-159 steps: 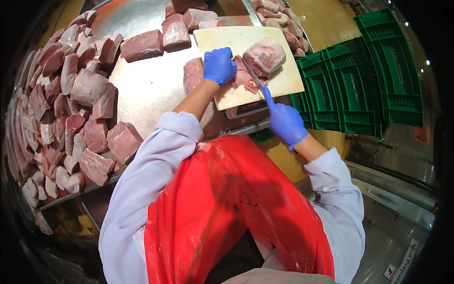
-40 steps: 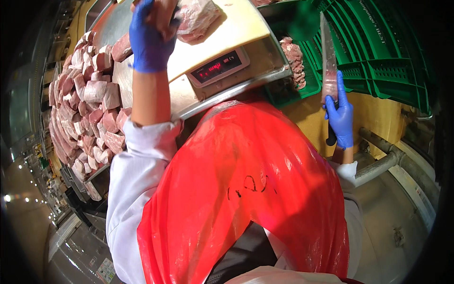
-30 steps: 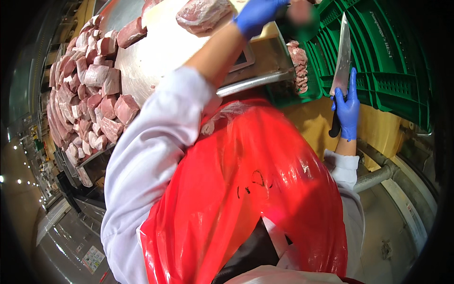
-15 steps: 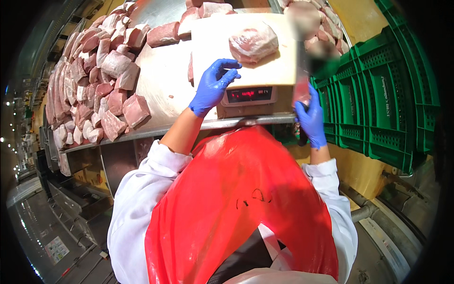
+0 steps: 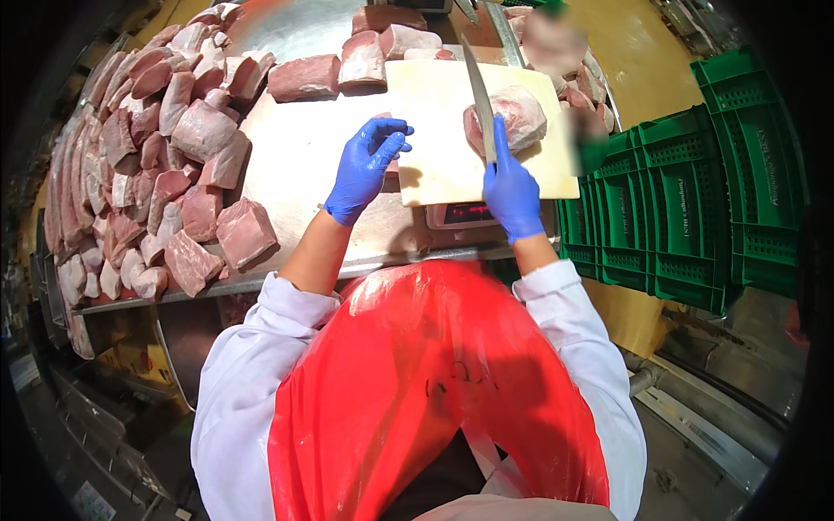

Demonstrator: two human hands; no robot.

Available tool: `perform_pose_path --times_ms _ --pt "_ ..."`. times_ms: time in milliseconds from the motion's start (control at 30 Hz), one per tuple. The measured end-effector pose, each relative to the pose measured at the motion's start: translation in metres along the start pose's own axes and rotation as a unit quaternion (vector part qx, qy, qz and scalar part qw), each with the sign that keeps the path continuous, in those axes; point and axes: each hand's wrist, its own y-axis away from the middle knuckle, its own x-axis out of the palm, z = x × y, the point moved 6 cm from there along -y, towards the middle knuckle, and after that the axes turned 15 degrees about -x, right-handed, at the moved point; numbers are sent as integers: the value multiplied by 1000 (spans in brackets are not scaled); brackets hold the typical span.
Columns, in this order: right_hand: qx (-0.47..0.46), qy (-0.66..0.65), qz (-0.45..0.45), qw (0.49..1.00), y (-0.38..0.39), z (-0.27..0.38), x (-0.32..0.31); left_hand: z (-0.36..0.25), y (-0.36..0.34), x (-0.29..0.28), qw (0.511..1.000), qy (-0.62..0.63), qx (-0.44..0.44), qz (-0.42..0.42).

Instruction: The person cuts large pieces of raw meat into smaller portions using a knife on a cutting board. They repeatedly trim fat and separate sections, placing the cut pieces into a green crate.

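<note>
"Where was the meat [image 5: 526, 120]?"

"On the pale board [image 5: 434, 108], right of its middle, a rounded lump with whitish fat over pink. The scale [image 5: 443, 216] peeked out from under the board's front edge."

"And the hands?"

"The right hand [image 5: 512, 201] was wrapped round the handle of the knife [image 5: 477, 87], forefinger stretched forward along it. The blade ran away from the worker, across the left part of the meat. From where I stood I couldn't tell whether the edge had bitten in or only lay over it."

"The left hand [image 5: 356, 178]?"

"It gripped nothing that I could see. It hung with loosely curled fingers left of the board, close to a small piece [image 5: 390, 167] at the board's left edge. Whether it touched that piece, I couldn't say."

"How did you think the lump would handle?"

"Fairly heavy for its size, I guessed, soft and yielding, with a slick surface. The rounded shape looked likely to roll or slide under the blade."

"So where would you have held it?"

"A flat palm on the broad top, over the fatty side, fingers tucked back from the edge. Pinching the wet pink end looked a poor bet; to lift it, I'd have cupped it from beneath."
</note>
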Motion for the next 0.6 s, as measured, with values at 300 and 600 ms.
perform_pose_path --times_ms 300,600 --pt "58 -13 137 989 139 26 -31 11 -61 20 999 -3 35 -36" --pt "144 -128 -86 978 116 11 -55 40 -84 84 918 -367 112 -98"
